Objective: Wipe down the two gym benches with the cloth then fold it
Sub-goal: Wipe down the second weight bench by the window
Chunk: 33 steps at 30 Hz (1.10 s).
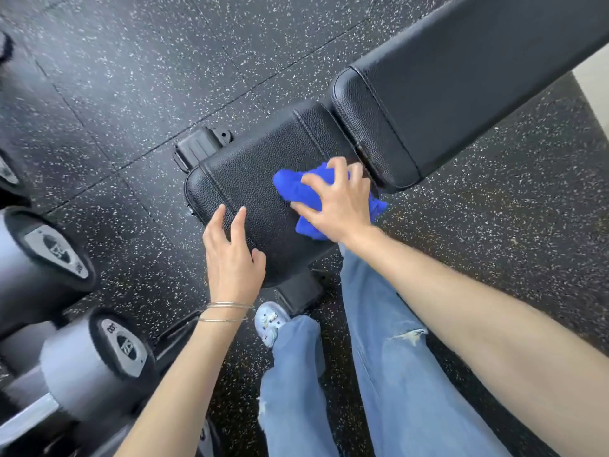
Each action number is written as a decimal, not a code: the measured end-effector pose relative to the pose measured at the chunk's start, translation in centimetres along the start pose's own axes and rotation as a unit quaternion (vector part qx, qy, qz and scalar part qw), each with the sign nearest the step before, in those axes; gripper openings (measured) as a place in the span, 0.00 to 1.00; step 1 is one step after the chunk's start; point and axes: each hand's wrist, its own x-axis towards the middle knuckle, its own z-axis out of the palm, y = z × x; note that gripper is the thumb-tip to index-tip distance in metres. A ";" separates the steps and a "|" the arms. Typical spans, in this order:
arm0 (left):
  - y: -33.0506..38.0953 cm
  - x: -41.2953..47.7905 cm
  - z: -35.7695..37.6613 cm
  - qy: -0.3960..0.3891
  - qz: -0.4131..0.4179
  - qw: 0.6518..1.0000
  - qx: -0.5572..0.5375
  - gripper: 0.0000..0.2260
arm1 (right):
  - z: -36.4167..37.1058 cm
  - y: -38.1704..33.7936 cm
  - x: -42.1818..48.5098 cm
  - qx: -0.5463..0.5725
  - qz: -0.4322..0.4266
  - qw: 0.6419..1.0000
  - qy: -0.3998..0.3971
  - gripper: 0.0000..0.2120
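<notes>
A black padded gym bench fills the middle of the head view, with a square seat pad (250, 179) and a long back pad (461, 77) running up to the right. A bunched bright blue cloth (296, 189) lies on the right part of the seat pad. My right hand (336, 202) is on top of the cloth with curled fingers gripping it against the pad. My left hand (230, 255) rests on the near left edge of the seat pad, fingers spread and relaxed, holding nothing. Only one bench is in view.
Dumbbells (49, 255) lie on a rack at the left, a second one (108, 351) lower down. My legs in blue jeans (389, 357) stand close to the bench base (296, 291). Black speckled rubber floor (131, 77) surrounds the bench.
</notes>
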 end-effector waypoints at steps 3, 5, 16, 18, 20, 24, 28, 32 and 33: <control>1.1 1.0 -0.1 0.010 -0.010 1.000 -0.004 0.29 | 0.5 -1.0 -1.7 -0.024 -0.061 0.998 0.003 0.21; 1.8 1.6 0.1 0.009 -0.007 1.000 0.006 0.29 | 0.3 -0.1 -0.8 -0.078 -0.120 0.990 0.012 0.19; 6.6 4.7 1.5 -0.008 0.022 0.998 0.051 0.28 | -4.4 12.0 7.4 -0.058 0.078 0.995 -0.010 0.16; 7.8 5.2 1.9 -0.014 0.025 0.998 0.051 0.28 | -3.1 10.3 5.4 -0.044 0.059 0.997 0.008 0.16; 9.0 5.9 2.3 -0.016 0.036 0.998 0.045 0.27 | -1.4 7.6 2.2 -0.055 -0.029 0.998 -0.002 0.18; 10.5 8.1 2.6 -0.013 0.056 0.997 0.053 0.27 | -1.6 8.8 1.8 -0.076 -0.179 0.981 -0.022 0.19; 11.7 10.0 3.0 -0.016 0.061 0.996 0.065 0.27 | -3.6 15.8 5.5 -0.151 -0.339 0.928 0.028 0.13; 14.0 10.9 4.1 -0.038 0.081 0.993 0.073 0.26 | -5.8 21.1 8.6 -0.157 -0.238 0.958 0.039 0.18; 14.6 11.2 4.3 -0.041 0.090 0.992 0.079 0.26 | -6.1 22.1 9.5 -0.160 -0.201 0.966 0.033 0.19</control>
